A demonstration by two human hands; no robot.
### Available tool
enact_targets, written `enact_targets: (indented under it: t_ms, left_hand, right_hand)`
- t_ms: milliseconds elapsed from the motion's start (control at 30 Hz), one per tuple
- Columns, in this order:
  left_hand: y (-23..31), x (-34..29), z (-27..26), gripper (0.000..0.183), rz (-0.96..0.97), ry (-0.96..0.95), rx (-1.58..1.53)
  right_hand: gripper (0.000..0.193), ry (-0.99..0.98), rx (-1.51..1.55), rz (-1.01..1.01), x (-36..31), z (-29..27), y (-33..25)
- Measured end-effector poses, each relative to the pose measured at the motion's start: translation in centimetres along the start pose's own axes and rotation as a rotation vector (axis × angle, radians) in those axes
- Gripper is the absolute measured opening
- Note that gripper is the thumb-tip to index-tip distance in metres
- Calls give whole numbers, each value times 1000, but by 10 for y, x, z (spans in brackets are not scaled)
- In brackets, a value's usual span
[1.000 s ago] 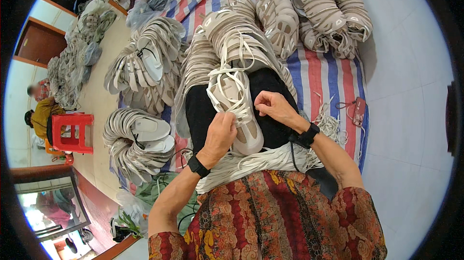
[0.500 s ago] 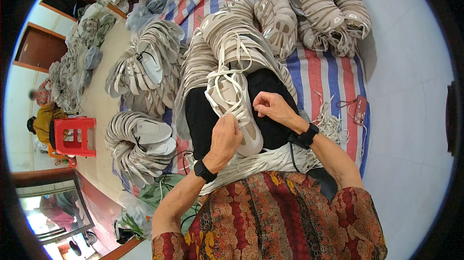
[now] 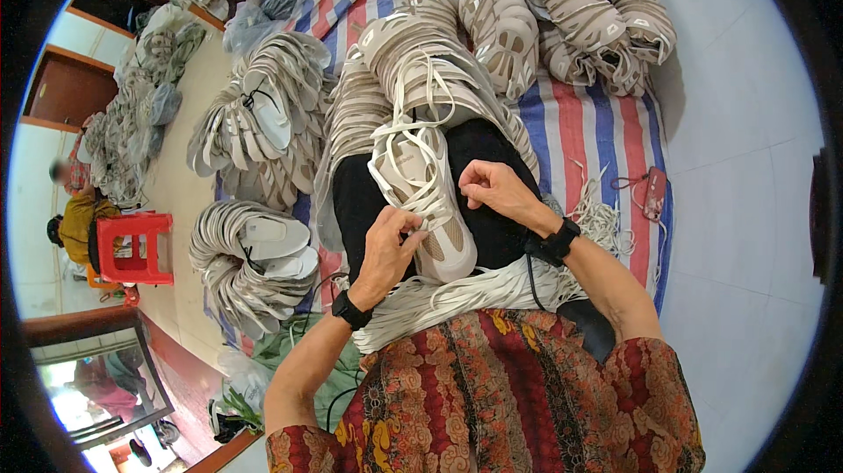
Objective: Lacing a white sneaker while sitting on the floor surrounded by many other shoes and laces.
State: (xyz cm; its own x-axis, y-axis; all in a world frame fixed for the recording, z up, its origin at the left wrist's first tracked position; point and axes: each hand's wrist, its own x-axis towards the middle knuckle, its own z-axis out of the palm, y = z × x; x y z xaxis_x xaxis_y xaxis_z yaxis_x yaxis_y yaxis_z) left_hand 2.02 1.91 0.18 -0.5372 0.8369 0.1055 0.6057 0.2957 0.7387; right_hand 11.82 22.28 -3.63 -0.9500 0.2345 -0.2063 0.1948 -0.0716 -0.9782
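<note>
A beige and white sneaker upper (image 3: 446,249) lies across my black-clad lap, its toe toward me. A cream shoelace (image 3: 428,157) is threaded through its eyelets, with loose loops trailing past the far end. My left hand (image 3: 386,249) is at the upper's left side near the lowest lace row, fingers half curled and thumb apart, nothing visibly gripped. Just right of the upper, my right hand (image 3: 502,196) is closed with its fingertips pinched together. Whatever it may hold is too small to make out.
A bundle of cream laces (image 3: 465,296) lies across my lap. Stacked uppers (image 3: 250,249) stand at the left, more uppers (image 3: 588,12) at the far right. Beneath is a striped sheet (image 3: 575,130), with a red object (image 3: 654,194) on it. A red stool (image 3: 133,247) stands left, near another person.
My left hand has loosened from a closed grip at the lace, moved slightly left, and its thumb now stands apart. My right hand has hardly moved, still pinched.
</note>
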Motion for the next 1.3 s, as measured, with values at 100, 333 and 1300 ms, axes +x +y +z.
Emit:
enact_targets:
  t_ms: [100, 333, 1300]
  left_hand:
    - [-8, -1, 0, 17, 33, -5, -10]
    - [-1, -3, 2, 11, -17, -12, 33]
    - [0, -3, -3, 19, -179, -41, -146]
  right_hand:
    - [9, 5, 6, 7, 0, 1, 0]
    - [9, 6, 25, 20, -1, 1, 1]
    - [9, 0, -709, -606, -10, 31, -17]
